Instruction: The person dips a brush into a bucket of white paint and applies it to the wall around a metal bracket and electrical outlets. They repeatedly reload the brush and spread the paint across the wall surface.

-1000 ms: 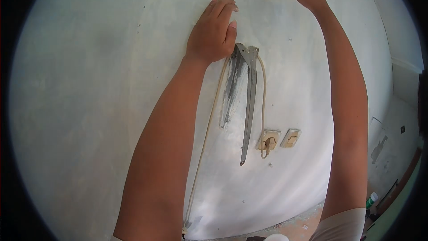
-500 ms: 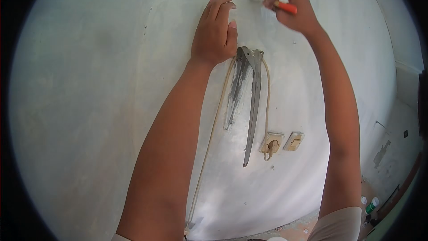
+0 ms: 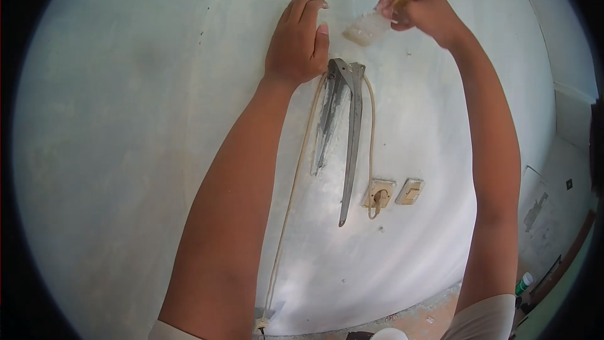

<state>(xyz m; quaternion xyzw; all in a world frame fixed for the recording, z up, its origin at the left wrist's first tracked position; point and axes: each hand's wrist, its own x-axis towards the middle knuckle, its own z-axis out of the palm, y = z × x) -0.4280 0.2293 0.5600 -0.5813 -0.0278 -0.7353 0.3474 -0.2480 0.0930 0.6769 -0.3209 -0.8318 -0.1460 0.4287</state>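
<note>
My right hand grips a paintbrush with a red-tipped handle. The wide pale bristles point down and left, close to the whitish wall. My left hand rests against that wall with its fingers stretched upward and slightly bent, holding nothing I can see. Its heel is right at the top of a grey metal bracket, whose long arm hangs down the wall. A beige cord loops over the bracket top and runs down on both sides of it.
Below and right of the bracket are a wall socket with a plug in it and a switch. A green-and-white container stands on the floor at lower right. Dark unpainted streaks show behind the bracket.
My right hand has turned the brush so its bristles swing lower and its handle end points up and right. My left hand stays in place on the wall.
</note>
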